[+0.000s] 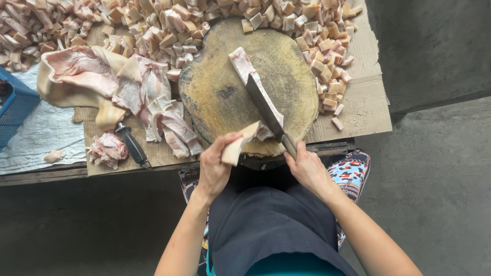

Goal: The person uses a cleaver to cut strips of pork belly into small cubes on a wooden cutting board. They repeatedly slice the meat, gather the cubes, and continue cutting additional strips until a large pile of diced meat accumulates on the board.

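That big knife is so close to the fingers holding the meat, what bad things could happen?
The cleaver edge sits right beside the left hand gripping a pork skin strip, so a slip might cut fingers. The strip looks fatty, so it may slide in the grip. The chopping block overhangs the table edge near the lap and could perhaps tip.

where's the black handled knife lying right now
In the head view, the black-handled knife lies on the cardboard, left of the round chopping block, beside the uncut meat slabs.

Pale pork skin strip (pixel 239 144) lifted at board edge, cleaver (pixel 265 107) flat on long meat strip (pixel 242 64)
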